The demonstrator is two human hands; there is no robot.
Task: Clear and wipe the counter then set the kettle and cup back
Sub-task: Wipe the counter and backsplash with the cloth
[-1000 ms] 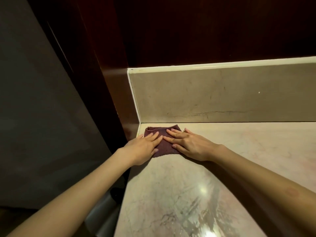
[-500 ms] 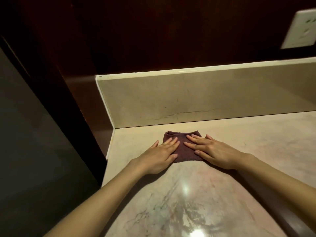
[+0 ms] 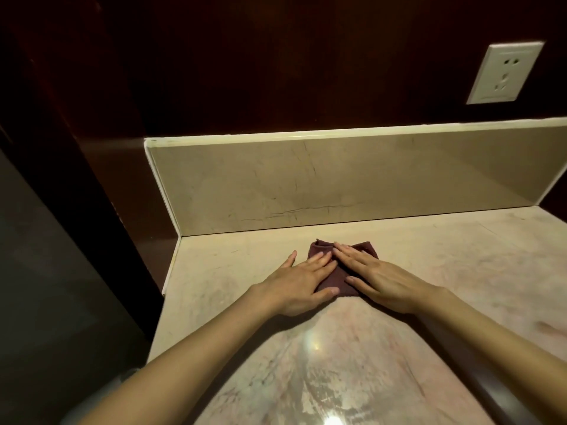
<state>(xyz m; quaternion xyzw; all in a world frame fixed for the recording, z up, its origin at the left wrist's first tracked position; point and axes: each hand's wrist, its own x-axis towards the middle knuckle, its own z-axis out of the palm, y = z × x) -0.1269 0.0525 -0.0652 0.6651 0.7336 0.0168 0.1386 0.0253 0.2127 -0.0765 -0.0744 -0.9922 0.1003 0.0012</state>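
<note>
Near the back left corner of the tabletop [image 3: 460,271], just short of the pale backsplash [image 3: 337,185], I am watching both hands working a small folded maroon cloth [image 3: 336,276] flat against the marbled stone. I am judging this to be the wiping step: nothing else is standing on the surface in view, and neither the kettle nor the cup is showing anywhere, so the setting-back part is not yet begun. My reading is that the next move is calling for a sweep across the wide stretch of stone to the right and toward the near edge, with even downward pressure so the cloth is not bunching or slipping out from under the palms. The left hand [image 3: 299,279] is lying spread, fingers straight, its fingertips and thumb side resting on the cloth's left portion while the rest of the palm is sitting on bare stone. The right hand [image 3: 379,279] is likewise flat and extended, fingers pressing down over the cloth's right and upper part. Neither hand is curling round or pinching the fabric; both are simply pressing it. Fingertips of the two hands are nearly meeting over the middle of the cloth. A white wall socket [image 3: 504,73] is sitting on the dark panel above, well apart.
</note>
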